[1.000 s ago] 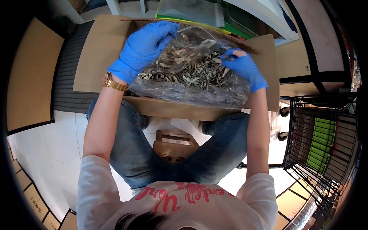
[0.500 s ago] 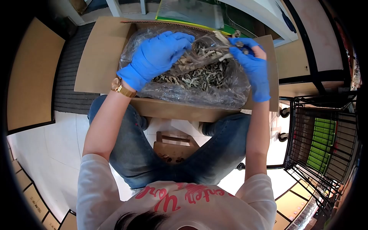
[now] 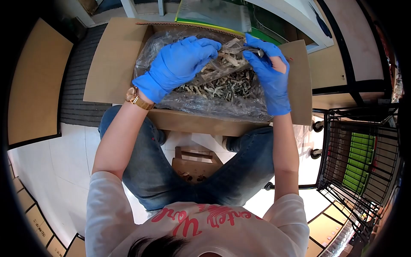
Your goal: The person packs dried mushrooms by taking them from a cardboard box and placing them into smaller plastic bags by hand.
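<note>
My left hand [image 3: 177,62], in a blue glove with a gold watch at the wrist, pinches the edge of a clear plastic bag [image 3: 212,76]. Pale dried strips [image 3: 231,60] lie in the bag's mouth. Just right of it, my right hand [image 3: 269,73], also gloved, has a few dried pieces [image 3: 260,52] between thumb and fingers. Bare skin shows through a gap in that glove. Below both hands, grey and dark dried strips [image 3: 233,85] fill a plastic liner [image 3: 205,110] inside an open cardboard box [image 3: 192,121]. The left fingertips are partly hidden.
Box flaps spread left [image 3: 112,64] and right [image 3: 301,81]. Behind stands a green-edged panel [image 3: 214,15] beside a white frame. A black wire cart [image 3: 338,150] with a green crate [image 3: 358,160] is at right. A small wooden stool [image 3: 197,167] shows between my knees.
My right hand has moved left, closer to the bag's mouth. The pale strips it held out to the right now lie at the bag's opening. My left hand has shifted slightly right.
</note>
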{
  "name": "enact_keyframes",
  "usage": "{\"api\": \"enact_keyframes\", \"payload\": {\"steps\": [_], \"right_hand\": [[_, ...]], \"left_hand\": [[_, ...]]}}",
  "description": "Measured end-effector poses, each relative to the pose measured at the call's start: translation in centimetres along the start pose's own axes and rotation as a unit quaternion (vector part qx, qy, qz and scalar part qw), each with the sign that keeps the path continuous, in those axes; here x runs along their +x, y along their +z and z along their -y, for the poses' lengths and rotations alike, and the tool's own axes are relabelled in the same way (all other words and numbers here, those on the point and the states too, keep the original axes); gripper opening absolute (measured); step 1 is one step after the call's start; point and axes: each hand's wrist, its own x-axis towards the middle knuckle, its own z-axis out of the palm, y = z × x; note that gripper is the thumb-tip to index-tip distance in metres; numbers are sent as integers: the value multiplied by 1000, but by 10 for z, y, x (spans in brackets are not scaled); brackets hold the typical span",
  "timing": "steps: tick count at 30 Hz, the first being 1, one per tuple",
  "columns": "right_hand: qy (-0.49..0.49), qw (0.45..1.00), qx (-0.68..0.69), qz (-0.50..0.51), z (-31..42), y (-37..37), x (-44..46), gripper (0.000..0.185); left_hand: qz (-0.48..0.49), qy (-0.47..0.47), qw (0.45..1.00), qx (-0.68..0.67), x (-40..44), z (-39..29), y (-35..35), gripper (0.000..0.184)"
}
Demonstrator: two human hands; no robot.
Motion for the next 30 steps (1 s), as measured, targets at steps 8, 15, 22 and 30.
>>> {"api": "enact_keyframes", "payload": {"steps": [8,15,22,30], "right_hand": [[22,994,104,-39,3,19,-4,38],[36,994,101,5,4,15,-10,39],[50,995,67,-55,-31,-14,1,23],[135,877,-239,394,-141,40,-77,40]], "left_hand": [[24,11,1000,4,0,1,-1,16],[19,18,999,-25,0,0,-4,16],[-75,-45,995,-39,-2,28,-10,15],[-93,-42,994,-36,-3,32,-4,15]]}}
